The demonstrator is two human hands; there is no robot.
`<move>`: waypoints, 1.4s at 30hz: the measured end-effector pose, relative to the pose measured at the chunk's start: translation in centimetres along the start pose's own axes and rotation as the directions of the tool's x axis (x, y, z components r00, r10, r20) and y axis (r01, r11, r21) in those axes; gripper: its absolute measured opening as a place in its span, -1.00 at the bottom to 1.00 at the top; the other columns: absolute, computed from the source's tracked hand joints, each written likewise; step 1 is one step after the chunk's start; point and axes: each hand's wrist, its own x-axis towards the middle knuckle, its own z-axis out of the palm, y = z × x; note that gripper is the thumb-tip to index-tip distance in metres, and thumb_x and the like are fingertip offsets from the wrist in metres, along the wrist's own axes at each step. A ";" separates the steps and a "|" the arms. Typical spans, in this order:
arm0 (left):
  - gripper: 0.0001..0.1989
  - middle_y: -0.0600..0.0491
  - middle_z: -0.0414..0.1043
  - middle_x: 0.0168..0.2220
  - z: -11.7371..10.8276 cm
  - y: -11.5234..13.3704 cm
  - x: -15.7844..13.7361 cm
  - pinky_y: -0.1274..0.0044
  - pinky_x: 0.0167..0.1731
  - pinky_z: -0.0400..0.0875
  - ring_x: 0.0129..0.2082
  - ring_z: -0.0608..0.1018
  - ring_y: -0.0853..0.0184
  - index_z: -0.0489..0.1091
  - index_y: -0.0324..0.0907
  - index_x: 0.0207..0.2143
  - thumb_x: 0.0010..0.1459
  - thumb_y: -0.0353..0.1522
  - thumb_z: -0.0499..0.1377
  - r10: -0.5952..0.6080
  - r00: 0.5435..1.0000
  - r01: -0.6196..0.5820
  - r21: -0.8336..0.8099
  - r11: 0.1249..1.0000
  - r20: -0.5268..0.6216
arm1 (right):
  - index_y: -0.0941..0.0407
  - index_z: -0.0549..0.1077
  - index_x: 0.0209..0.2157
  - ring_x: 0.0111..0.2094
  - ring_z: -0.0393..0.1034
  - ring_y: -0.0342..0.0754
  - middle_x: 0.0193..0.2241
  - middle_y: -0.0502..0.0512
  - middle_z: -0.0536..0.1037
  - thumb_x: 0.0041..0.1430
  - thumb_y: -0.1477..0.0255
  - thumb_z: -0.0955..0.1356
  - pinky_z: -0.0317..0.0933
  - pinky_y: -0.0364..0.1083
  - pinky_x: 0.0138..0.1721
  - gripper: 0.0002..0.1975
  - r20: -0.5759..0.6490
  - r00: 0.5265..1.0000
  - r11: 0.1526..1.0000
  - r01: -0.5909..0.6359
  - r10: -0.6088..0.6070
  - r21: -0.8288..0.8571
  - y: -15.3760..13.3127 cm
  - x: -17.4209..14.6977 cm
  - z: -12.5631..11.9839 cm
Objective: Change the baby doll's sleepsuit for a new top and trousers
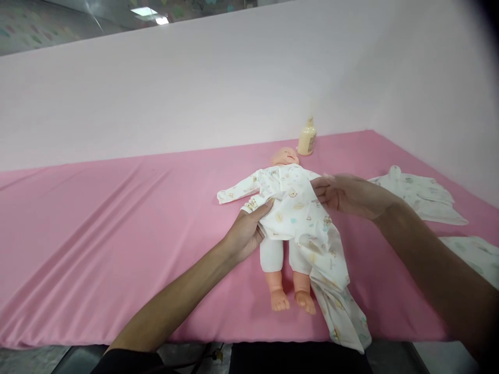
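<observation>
A baby doll (286, 156) lies on its back, head toward the wall, feet toward me. White printed baby clothing (290, 205) covers its chest and one outstretched arm, and a long part hangs past the feet over the table's front edge. My left hand (245, 231) pinches the clothing at the doll's left-hand side in view, thumb on top. At the opposite side my right hand (346, 195) rests against the garment by the doll's other arm, its fingers extended and partly hidden by the cloth. The doll's lower legs and feet (278, 298) are bare.
Behind the doll's head stands a cream pump bottle (307, 139). Folded white printed clothes (421, 195) lie to the right, with another folded piece (477, 254) nearer me. A pink cloth (136, 249) covers the table, and a white wall (187, 93) runs along the back and right.
</observation>
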 end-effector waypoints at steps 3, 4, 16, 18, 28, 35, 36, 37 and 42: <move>-0.66 -0.13 0.49 0.10 0.4 -0.4 -0.1 0.40 0.12 0.46 0.03 0.58 0.21 0.49 -0.26 0.08 0.28 -0.35 0.22 -0.039 0.996 0.042 -0.043 0.998 0.082 | 0.12 0.34 -0.48 -0.52 0.08 -0.22 -0.52 -0.08 0.22 0.25 0.09 0.37 0.08 -0.17 -0.50 -0.59 -0.042 0.999 0.993 -0.008 0.003 -0.115 0.1 0.3 1.4; -0.66 -0.14 0.49 0.10 0.5 -0.6 -0.2 0.40 0.13 0.45 0.04 0.57 0.20 0.49 -0.26 0.08 0.28 -0.35 0.22 -0.051 0.992 0.058 -0.059 0.997 0.116 | 0.12 0.29 -0.50 -0.55 -0.01 -0.23 -0.55 -0.10 0.15 0.25 0.09 0.38 -0.01 -0.18 -0.54 -0.57 -0.048 0.999 0.986 -0.004 -0.004 -0.169 0.2 0.4 1.9; -0.69 -0.10 0.53 0.00 1.5 -1.9 -1.5 0.45 0.10 0.43 0.04 0.56 0.23 0.51 -0.25 0.04 0.27 -0.35 0.24 -0.002 0.986 0.020 -0.105 0.994 0.165 | 0.09 0.20 -0.46 -0.52 -0.07 -0.21 -0.52 -0.10 0.07 0.33 0.15 0.30 -0.13 -0.14 -0.54 -0.62 -0.107 0.986 0.965 0.096 -0.125 -0.243 -0.4 -0.7 6.0; -0.68 -0.09 0.54 0.00 1.6 -2.0 -1.6 0.46 0.06 0.45 0.02 0.57 0.24 0.51 -0.24 0.03 0.24 -0.36 0.26 0.025 0.993 -0.011 -0.113 0.994 0.117 | 0.09 0.17 -0.47 -0.49 -0.03 -0.19 -0.50 -0.09 0.09 0.37 0.20 0.25 -0.08 -0.13 -0.49 -0.63 -0.060 0.985 0.945 0.135 -0.159 -0.297 -0.1 -0.5 6.8; -0.55 -0.15 0.57 -0.09 1.1 -2.2 -3.7 0.43 -0.07 0.48 -0.11 0.60 0.21 0.50 -0.28 0.05 0.18 -0.22 0.31 -0.076 0.996 0.078 0.043 0.996 -0.042 | 0.13 0.41 -0.17 -0.15 0.32 -0.02 -0.17 0.12 0.46 0.41 0.28 0.19 0.22 0.03 -0.06 -0.73 0.352 0.927 0.698 0.335 -0.126 -0.633 0.8 -0.8 7.4; -0.79 -0.09 0.55 -0.08 -0.8 -1.4 -9.2 0.54 -0.14 0.50 -0.14 0.58 0.31 0.53 -0.25 -0.12 0.25 -0.32 0.25 -0.097 0.974 0.090 -0.044 0.995 -0.205 | -0.02 0.40 0.21 0.23 0.29 0.12 0.22 0.10 0.42 0.36 0.14 0.27 0.21 0.06 0.17 -0.53 0.173 0.984 0.846 0.127 -0.042 -0.518 0.1 -1.7 5.1; -0.84 -0.07 0.56 -0.16 -1.3 -1.4 -10.3 0.56 -0.16 0.51 -0.20 0.58 0.34 0.54 -0.26 -0.22 0.25 -0.33 0.24 -0.098 0.974 0.088 -0.055 0.995 -0.207 | -0.02 0.42 0.21 0.22 0.31 0.12 0.21 0.11 0.44 0.35 0.12 0.28 0.23 0.06 0.16 -0.52 0.116 0.993 0.855 0.092 -0.038 -0.510 0.4 -1.7 4.8; -0.82 -0.05 0.56 -0.26 -1.8 -1.4 -11.5 0.58 -0.19 0.51 -0.27 0.58 0.37 0.53 -0.28 -0.34 0.24 -0.32 0.25 -0.095 0.977 0.084 -0.065 0.994 -0.191 | -0.02 0.42 0.20 0.20 0.33 0.12 0.18 0.11 0.47 0.34 0.11 0.29 0.25 0.06 0.14 -0.52 0.076 0.997 0.861 0.063 -0.029 -0.505 0.7 -1.7 4.7; -0.77 0.03 0.44 -0.65 -4.6 -2.7 -16.2 0.49 -0.47 0.54 -0.62 0.53 0.31 0.52 -0.22 -0.56 -0.06 -0.29 0.46 -0.173 0.979 0.188 -0.147 0.971 0.108 | -0.02 0.43 0.19 0.10 0.43 0.08 0.10 0.12 0.54 0.33 0.11 0.30 0.32 0.04 0.06 -0.52 0.153 0.987 0.849 0.036 0.053 -0.527 2.0 -2.1 5.4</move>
